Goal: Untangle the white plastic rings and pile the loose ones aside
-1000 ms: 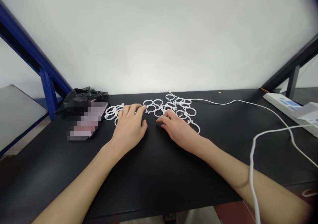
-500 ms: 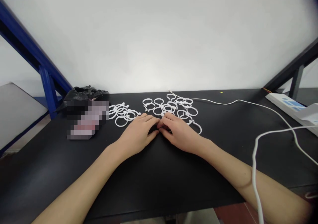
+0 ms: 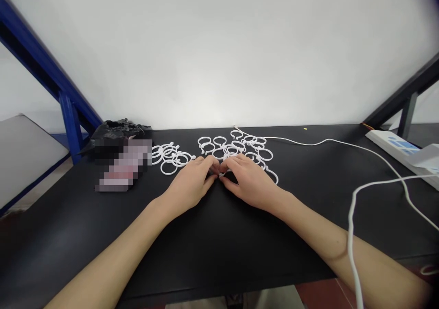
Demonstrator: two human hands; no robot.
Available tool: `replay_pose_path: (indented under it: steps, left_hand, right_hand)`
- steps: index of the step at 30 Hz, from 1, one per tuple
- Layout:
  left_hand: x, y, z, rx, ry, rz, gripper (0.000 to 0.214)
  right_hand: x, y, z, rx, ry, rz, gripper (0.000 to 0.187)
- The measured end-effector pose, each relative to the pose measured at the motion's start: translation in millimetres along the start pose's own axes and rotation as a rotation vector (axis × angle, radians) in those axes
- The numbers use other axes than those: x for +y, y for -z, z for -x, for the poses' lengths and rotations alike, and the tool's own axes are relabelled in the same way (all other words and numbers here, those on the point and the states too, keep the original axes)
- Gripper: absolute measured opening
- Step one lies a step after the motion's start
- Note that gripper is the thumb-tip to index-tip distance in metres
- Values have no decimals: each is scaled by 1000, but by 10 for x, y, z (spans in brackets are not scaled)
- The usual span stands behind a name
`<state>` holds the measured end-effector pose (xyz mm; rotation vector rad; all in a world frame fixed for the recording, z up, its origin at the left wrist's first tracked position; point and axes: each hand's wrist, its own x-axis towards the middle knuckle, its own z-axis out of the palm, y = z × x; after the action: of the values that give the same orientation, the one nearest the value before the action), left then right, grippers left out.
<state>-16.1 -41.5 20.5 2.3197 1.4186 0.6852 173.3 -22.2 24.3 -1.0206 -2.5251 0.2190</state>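
In the middle of the black table [image 3: 219, 245], my left hand [image 3: 192, 178] and my right hand [image 3: 248, 178] meet at the fingertips. Both are closed, thumbs pinched toward the fingers, on a white ring [image 3: 221, 175]. Only a small bit of it shows between the fingertips; the rest is mostly hidden. Just beyond my right hand lies a loose group of white open rings [image 3: 265, 154], some with small knobbed ends. Left of it, behind my left hand, is a second pile of white rings [image 3: 169, 167], overlapping one another.
A black plastic bag [image 3: 118, 128] and a blurred-out item [image 3: 126, 162] lie at the left. One white cable [image 3: 308, 143] runs along the back, and a white cord [image 3: 351, 222] crosses my right forearm. A white box [image 3: 399, 146] rests at the right. Blue frame bars [image 3: 70, 126] stand left.
My fingers have shifted slightly and drawn closer together, and a bit of white now shows between the fingertips. Both ring piles look the same; the view has moved a little.
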Motion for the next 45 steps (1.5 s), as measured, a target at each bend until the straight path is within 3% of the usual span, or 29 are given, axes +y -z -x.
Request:
replay_pose_path:
  steps: [4, 8, 11, 13, 17, 27, 32, 38, 42, 45]
  left_hand:
    - [17, 9, 3, 11, 34, 95, 20]
    - [82, 38, 28, 43, 20, 128, 37]
    - [146, 48, 38, 39, -7, 174, 47]
    - [168, 44, 36, 33, 0, 188, 39]
    - [161, 49, 24, 30, 23, 178, 22]
    - [149, 135, 8, 112, 108, 190, 39]
    - [159, 107, 12, 83, 111, 212, 38]
    - [167, 73, 14, 49, 144, 216, 42]
    - [139, 43, 4, 44, 89, 146, 39]
    - [88, 32, -15, 85, 32, 11, 34]
  right_hand:
    - [11, 1, 10, 44, 4, -52, 14]
    - [-6, 16, 12, 239, -72, -238, 25]
    - [-42, 36, 9, 360, -68, -317, 21]
    - [-65, 44, 9, 394, -38, -334, 17]
    - [-83, 46, 11, 406, -11, -354, 15]
    - [-52, 62, 23, 386, -79, -376, 15]
    - [-43, 43, 18, 304, -137, -495, 9]
    - [-33, 59, 3, 297, -134, -526, 12]
    - [-9, 41, 17, 287, -111, -484, 12]
    - [31, 26, 5, 289, -73, -316, 14]
